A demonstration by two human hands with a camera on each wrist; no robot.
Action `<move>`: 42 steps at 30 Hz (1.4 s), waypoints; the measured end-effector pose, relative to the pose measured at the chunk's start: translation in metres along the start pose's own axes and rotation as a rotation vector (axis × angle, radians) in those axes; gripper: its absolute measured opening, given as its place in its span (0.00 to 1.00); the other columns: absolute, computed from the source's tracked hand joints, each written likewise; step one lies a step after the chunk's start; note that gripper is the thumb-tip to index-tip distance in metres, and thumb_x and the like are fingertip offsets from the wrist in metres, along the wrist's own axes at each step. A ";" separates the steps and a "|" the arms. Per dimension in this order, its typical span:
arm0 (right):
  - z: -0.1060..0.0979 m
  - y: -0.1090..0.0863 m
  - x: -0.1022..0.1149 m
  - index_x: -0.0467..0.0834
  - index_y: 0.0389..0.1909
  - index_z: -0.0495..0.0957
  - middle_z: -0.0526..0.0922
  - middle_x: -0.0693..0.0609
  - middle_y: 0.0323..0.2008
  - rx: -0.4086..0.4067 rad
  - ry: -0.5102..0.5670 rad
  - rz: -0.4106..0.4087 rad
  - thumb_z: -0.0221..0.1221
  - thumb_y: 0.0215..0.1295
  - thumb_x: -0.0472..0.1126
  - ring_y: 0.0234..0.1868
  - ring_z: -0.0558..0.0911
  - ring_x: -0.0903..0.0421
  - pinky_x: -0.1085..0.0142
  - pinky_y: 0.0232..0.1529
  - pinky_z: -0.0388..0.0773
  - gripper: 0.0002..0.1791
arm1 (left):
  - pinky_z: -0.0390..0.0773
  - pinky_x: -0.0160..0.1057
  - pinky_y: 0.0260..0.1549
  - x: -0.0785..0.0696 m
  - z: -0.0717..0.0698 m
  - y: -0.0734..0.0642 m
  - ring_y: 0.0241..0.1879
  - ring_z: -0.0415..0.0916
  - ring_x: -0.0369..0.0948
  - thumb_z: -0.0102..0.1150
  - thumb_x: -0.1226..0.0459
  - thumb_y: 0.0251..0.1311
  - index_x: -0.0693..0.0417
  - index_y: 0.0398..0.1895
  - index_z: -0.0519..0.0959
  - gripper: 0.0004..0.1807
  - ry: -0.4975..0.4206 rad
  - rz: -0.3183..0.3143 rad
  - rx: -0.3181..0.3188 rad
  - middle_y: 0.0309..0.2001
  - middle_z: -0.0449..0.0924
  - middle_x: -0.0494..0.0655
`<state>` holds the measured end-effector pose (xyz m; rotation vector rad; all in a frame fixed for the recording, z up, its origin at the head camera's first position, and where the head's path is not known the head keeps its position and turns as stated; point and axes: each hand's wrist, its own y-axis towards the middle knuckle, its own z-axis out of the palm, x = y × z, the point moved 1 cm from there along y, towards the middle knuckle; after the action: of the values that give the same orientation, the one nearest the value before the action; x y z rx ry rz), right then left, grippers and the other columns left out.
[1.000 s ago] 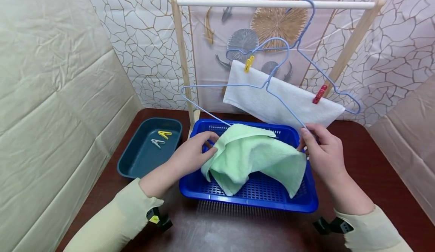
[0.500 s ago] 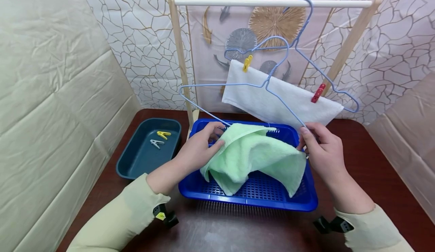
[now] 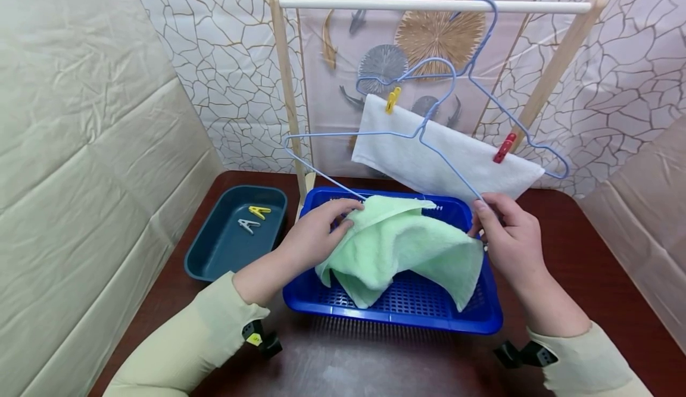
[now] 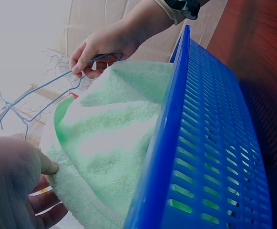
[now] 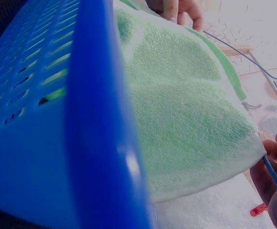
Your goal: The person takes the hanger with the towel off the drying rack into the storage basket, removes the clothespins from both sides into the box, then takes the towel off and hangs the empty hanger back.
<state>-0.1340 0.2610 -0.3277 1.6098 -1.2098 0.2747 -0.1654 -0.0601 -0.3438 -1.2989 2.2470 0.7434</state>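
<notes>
A light green towel [image 3: 396,242] lies bunched over the blue basket [image 3: 343,312], one end hanging inside it. At its left edge my left hand [image 3: 317,233] pinches the cloth, thumb on top in the left wrist view. My right hand [image 3: 509,239] grips the right end of a blue wire hanger [image 3: 348,134], with a towel corner right at its fingertips in the right wrist view. The hanger leans up and away, hook at the top. Its bottom bar runs out of sight at the towel.
Behind stands a wooden rack with a white rail [image 3: 375,4]. A second blue hanger [image 3: 485,40] hangs there, with a white towel [image 3: 429,144] held by a yellow clothespin [image 3: 393,100] and a red clothespin [image 3: 505,148]. A teal tray [image 3: 214,266] at left holds two clothespins.
My left hand has moved right and slightly up along the towel's left edge, its fingers now on the cloth. The right hand, hanger and basket stay nearly in place.
</notes>
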 end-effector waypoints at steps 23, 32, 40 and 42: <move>-0.001 0.002 -0.012 0.37 0.42 0.79 0.78 0.46 0.23 -0.024 0.036 0.048 0.55 0.73 0.36 0.19 0.78 0.61 0.73 0.17 0.74 0.07 | 0.75 0.44 0.56 0.017 0.014 -0.001 0.57 0.74 0.37 0.53 0.59 0.73 0.36 0.56 0.80 0.14 0.121 -0.071 0.164 0.57 0.78 0.37; -0.002 0.001 -0.012 0.38 0.42 0.80 0.78 0.47 0.22 -0.022 0.016 0.055 0.55 0.73 0.37 0.18 0.77 0.65 0.73 0.17 0.74 0.07 | 0.78 0.43 0.50 0.028 0.018 -0.003 0.50 0.77 0.37 0.54 0.60 0.72 0.41 0.56 0.81 0.13 0.133 -0.122 0.206 0.53 0.79 0.38; -0.005 0.003 -0.011 0.40 0.44 0.82 0.78 0.48 0.21 -0.007 -0.028 0.052 0.56 0.73 0.37 0.18 0.77 0.63 0.74 0.17 0.73 0.08 | 0.78 0.44 0.49 0.032 0.015 -0.004 0.49 0.77 0.38 0.54 0.59 0.72 0.45 0.57 0.80 0.14 0.123 -0.116 0.191 0.53 0.80 0.40; -0.007 0.004 -0.009 0.40 0.45 0.83 0.78 0.48 0.20 -0.010 -0.042 0.045 0.56 0.73 0.37 0.18 0.77 0.62 0.75 0.18 0.73 0.08 | 0.78 0.43 0.49 0.033 0.014 -0.005 0.49 0.77 0.38 0.54 0.58 0.72 0.44 0.57 0.80 0.14 0.129 -0.117 0.181 0.52 0.80 0.40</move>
<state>-0.1387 0.2721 -0.3290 1.5880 -1.2791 0.2647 -0.1755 -0.0749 -0.3755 -1.4097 2.2549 0.4151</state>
